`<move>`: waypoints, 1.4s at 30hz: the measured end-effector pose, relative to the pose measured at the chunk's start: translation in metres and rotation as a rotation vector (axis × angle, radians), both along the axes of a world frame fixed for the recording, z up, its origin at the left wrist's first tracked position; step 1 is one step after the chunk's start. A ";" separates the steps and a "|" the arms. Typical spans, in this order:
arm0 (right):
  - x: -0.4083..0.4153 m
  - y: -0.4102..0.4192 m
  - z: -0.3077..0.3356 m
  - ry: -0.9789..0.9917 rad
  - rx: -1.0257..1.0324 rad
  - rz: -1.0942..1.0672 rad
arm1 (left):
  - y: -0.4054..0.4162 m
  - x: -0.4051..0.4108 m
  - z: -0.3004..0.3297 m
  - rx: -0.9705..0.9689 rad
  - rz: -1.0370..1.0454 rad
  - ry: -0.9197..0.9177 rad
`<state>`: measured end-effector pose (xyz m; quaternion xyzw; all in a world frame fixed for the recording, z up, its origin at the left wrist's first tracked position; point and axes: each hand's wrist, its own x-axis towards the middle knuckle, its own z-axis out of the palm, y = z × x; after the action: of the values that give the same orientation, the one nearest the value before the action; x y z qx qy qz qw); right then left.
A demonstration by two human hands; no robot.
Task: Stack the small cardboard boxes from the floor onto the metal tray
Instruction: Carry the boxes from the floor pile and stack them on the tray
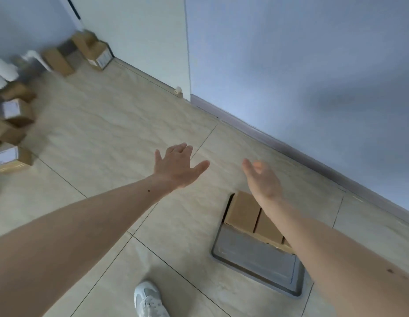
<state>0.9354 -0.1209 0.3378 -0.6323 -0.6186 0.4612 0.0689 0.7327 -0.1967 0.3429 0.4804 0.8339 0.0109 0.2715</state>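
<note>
A grey metal tray point(256, 257) lies on the tiled floor at the lower right. Small brown cardboard boxes point(243, 211) stand side by side along its far edge; my right forearm hides part of that row. My left hand point(176, 167) hovers over bare floor with fingers spread and holds nothing. My right hand point(264, 179) is stretched out above the tray's far end, fingers relaxed, also holding nothing. More small boxes point(12, 131) lie piled at the left edge, and others point(82, 53) sit by the far wall corner.
A white wall panel point(135, 42) and a blue wall point(301, 76) bound the floor at the back and right. A white pipe point(3, 72) stands at the far left. My white shoe point(148, 298) is near the bottom centre.
</note>
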 end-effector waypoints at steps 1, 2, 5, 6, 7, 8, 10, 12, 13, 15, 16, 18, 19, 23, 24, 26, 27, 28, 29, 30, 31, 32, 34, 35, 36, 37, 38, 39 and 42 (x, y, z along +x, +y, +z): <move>-0.017 0.001 0.009 0.025 0.012 -0.002 | -0.001 -0.016 0.009 0.003 0.034 -0.024; -0.039 0.002 0.018 0.039 0.022 0.011 | -0.005 -0.035 0.018 0.010 0.073 -0.050; -0.104 -0.001 0.039 0.087 0.010 0.024 | -0.021 -0.096 0.041 0.033 0.205 -0.129; -0.122 -0.002 0.046 0.101 0.010 0.025 | -0.026 -0.114 0.046 0.043 0.249 -0.160; -0.142 -0.001 0.052 0.113 0.007 0.035 | -0.031 -0.134 0.052 0.056 0.296 -0.191; -0.166 -0.002 0.058 0.129 0.005 0.050 | -0.037 -0.157 0.059 0.071 0.345 -0.219; -0.208 -0.001 0.067 0.144 0.008 0.076 | -0.047 -0.199 0.071 0.107 0.438 -0.264; -0.247 0.000 0.075 0.155 0.015 0.102 | -0.055 -0.238 0.081 0.129 0.524 -0.288; -0.262 0.002 0.077 0.164 0.015 0.111 | -0.057 -0.253 0.084 0.140 0.561 -0.308; -0.295 0.007 0.080 0.162 0.026 0.141 | -0.060 -0.284 0.090 0.172 0.646 -0.364; -0.309 0.010 0.082 0.160 0.031 0.156 | -0.060 -0.297 0.093 0.186 0.680 -0.390; -0.339 0.015 0.084 0.165 0.027 0.175 | -0.059 -0.325 0.096 0.209 0.724 -0.411; -0.356 0.020 0.084 0.165 0.022 0.182 | -0.056 -0.343 0.096 0.218 0.740 -0.415; -0.416 0.044 0.086 0.160 0.015 0.211 | -0.040 -0.398 0.092 0.231 0.789 -0.431; -0.431 0.051 0.088 0.161 0.019 0.217 | -0.035 -0.410 0.091 0.232 0.802 -0.439; -0.465 0.066 0.089 0.159 0.013 0.223 | -0.025 -0.438 0.088 0.244 0.832 -0.452; -0.482 0.072 0.089 0.153 0.008 0.231 | -0.021 -0.452 0.086 0.250 0.847 -0.461; -0.499 0.076 0.089 0.147 0.005 0.246 | -0.017 -0.465 0.085 0.258 0.865 -0.468; -0.516 0.079 0.090 0.144 0.002 0.262 | -0.014 -0.479 0.083 0.264 0.880 -0.475; -0.535 0.083 0.090 0.139 0.004 0.274 | -0.010 -0.495 0.081 0.267 0.890 -0.485; -0.558 0.086 0.088 0.128 0.001 0.285 | -0.008 -0.515 0.078 0.264 0.911 -0.499; -0.577 0.088 0.086 0.123 -0.004 0.285 | -0.008 -0.530 0.076 0.262 0.929 -0.505; -0.607 0.086 0.085 0.133 -0.028 0.284 | -0.009 -0.556 0.072 0.269 0.949 -0.518; -0.627 0.084 0.081 0.133 -0.042 0.293 | -0.011 -0.574 0.069 0.264 0.965 -0.521; -0.646 0.084 0.079 0.134 -0.052 0.300 | -0.013 -0.592 0.065 0.257 0.974 -0.522; -0.665 0.083 0.079 0.132 -0.065 0.301 | -0.014 -0.610 0.062 0.243 0.978 -0.526; -0.685 0.084 0.078 0.126 -0.065 0.306 | -0.014 -0.629 0.059 0.227 0.975 -0.530; -0.706 0.087 0.078 0.131 -0.057 0.307 | -0.013 -0.650 0.058 0.218 0.961 -0.534; -0.771 0.094 0.071 0.151 -0.050 0.291 | -0.014 -0.716 0.051 0.193 0.931 -0.507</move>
<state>0.1648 -0.0267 0.4091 -0.5010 -0.6850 0.5280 0.0319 0.0169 -0.2109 0.3936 0.0649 0.8621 0.3226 0.3854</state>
